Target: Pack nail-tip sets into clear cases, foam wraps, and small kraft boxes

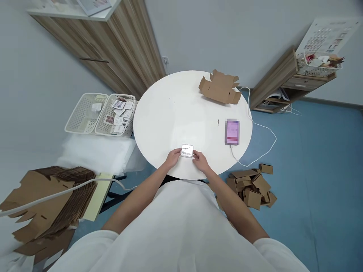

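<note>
Near the front edge of the round white table (159, 124), a small flat clear case (187, 150) with rounded corners is held between my hands. Whitish contents with dark marks show through its top, too small to read. The fingers of my left hand (172, 158) grip its left edge. On the opposite edge, my right hand (200, 161) closes on it with the fingertips. Beyond the hands, an unfolded cardboard box blank (219, 88) lies at the far right of the table. A tablet-like device (232, 131) is to the right, its screen blurred.
Left of the table, two white baskets (85, 113) hold cards and small cases. Below them are clear plastic bags (96, 153) and stacked flat cardboard blanks (48, 200). A white cable (272, 136) loops off the table. Folded small boxes (252, 185) pile up at the right.
</note>
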`<action>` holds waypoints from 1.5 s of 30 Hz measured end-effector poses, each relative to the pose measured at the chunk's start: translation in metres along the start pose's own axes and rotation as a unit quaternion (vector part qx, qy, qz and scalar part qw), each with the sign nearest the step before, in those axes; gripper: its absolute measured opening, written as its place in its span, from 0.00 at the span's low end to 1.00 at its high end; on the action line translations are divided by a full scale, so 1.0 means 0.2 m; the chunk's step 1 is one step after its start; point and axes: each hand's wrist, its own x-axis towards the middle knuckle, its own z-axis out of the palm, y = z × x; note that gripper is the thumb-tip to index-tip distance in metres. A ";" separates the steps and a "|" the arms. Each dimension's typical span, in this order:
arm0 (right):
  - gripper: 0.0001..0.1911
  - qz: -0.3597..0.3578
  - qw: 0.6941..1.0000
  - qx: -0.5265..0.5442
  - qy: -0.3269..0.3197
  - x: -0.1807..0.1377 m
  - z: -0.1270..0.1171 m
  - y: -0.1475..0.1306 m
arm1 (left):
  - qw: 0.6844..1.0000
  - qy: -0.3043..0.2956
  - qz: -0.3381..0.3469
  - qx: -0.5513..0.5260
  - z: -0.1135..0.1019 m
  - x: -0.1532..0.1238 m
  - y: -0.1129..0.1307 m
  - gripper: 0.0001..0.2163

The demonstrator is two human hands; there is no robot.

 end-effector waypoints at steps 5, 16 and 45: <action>0.27 -0.075 0.990 -0.104 0.051 -0.09 -0.01 0.02 | 0.990 0.041 0.041 0.128 -0.03 -0.05 -0.03 0.18; 0.09 -0.172 0.876 -0.451 -0.013 -0.26 -0.01 0.11 | 0.903 -0.065 0.197 0.376 -0.12 -0.17 -0.15 0.22; 0.34 -0.137 0.850 -0.496 0.117 -0.30 0.40 -0.11 | 0.831 -0.063 0.320 0.451 -0.46 -0.14 -0.17 0.13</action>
